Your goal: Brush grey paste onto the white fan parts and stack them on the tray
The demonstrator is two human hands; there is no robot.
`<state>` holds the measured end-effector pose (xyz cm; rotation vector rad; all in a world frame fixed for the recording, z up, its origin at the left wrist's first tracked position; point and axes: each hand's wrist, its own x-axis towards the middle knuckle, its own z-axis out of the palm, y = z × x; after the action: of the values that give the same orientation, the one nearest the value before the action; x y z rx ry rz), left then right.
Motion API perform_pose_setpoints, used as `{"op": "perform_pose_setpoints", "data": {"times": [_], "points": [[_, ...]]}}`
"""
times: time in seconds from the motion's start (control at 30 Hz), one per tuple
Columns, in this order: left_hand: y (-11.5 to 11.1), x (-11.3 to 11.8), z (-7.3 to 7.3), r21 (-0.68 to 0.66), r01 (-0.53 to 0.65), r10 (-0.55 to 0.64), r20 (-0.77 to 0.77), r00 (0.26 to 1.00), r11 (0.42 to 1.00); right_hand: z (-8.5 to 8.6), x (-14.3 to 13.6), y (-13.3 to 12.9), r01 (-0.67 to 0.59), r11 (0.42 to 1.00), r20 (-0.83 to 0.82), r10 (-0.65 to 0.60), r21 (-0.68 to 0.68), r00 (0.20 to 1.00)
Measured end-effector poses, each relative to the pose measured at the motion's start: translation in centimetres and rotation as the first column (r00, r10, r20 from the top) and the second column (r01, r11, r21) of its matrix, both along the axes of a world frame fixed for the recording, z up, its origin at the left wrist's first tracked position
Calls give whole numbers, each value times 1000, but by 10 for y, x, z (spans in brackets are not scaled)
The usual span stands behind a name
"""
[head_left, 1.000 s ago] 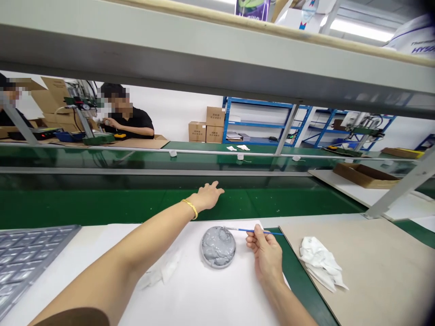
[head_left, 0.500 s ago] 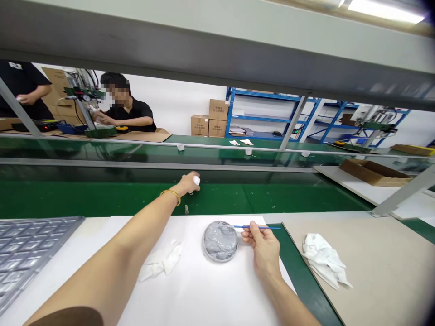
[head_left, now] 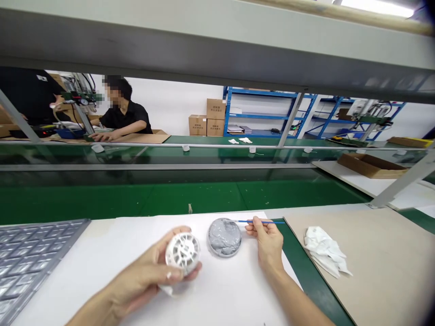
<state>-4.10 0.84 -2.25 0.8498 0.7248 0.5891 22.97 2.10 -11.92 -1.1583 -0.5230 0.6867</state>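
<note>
A round white slotted part (head_left: 183, 253) is gripped in my left hand (head_left: 152, 271), its ribbed face turned up towards the camera. Just to its right, a round dish of grey paste (head_left: 224, 237) rests on the white sheet (head_left: 224, 290). My right hand (head_left: 268, 242) pinches a thin blue brush (head_left: 261, 222), whose tip reaches over the paste. Some white tissue shows under my left hand, mostly hidden.
A clear plastic tray (head_left: 30, 262) lies at the left. Crumpled white cloth (head_left: 326, 251) sits on a beige board (head_left: 384, 262) at the right. Beyond the green belt (head_left: 204, 197), a person in black (head_left: 127, 117) sits behind a press.
My left hand has come back from over the green belt to the white sheet with the white part. My right hand stays near the dish. The seated person's hand has moved down to the bench.
</note>
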Motion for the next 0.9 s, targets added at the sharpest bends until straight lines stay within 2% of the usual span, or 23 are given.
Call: {"op": "perform_pose_setpoints", "data": {"times": [0.1, 0.2, 0.27, 0.33, 0.37, 0.43, 0.53, 0.6, 0.77, 0.9], "points": [[-21, 15, -19, -39, 109, -106, 74, 992, 993, 2, 0, -2, -3, 1000, -76, 3, 0, 997], [-28, 28, -31, -29, 142, -139, 86, 986, 989, 2, 1, -2, -21, 1000, -166, 22, 4, 986], [-30, 34, -33, 22, 175, -175, 31, 984, 984, 1, 0, -1, -36, 999, -184, 37, 6, 982], [-32, 37, -35, 108, 209, -198, -102, 975, 972, -1, 0, 0, -54, 999, -163, 55, 6, 985], [-32, 38, -36, 162, 228, -194, -201, 960, 960, -3, -1, 1, -66, 998, -146, 65, 2, 987], [-35, 38, -38, 320, 261, -112, -417, 902, 911, -5, -2, 3, -77, 997, -112, 76, -5, 991], [-38, 37, -43, 526, 355, 62, -619, 783, 773, -7, -3, 4, -81, 997, -100, 80, -2, 992], [-38, 36, -44, 558, 402, 100, -664, 741, 726, -5, -3, 3, -90, 996, -132, 91, 8, 987], [-36, 35, -40, 555, 445, 78, -681, 728, 703, 2, -2, -1, -120, 993, -294, 118, 10, 949], [-36, 32, -41, 560, 465, 80, -693, 717, 685, 6, -2, -3, -121, 993, -349, 116, 6, 930]]}}
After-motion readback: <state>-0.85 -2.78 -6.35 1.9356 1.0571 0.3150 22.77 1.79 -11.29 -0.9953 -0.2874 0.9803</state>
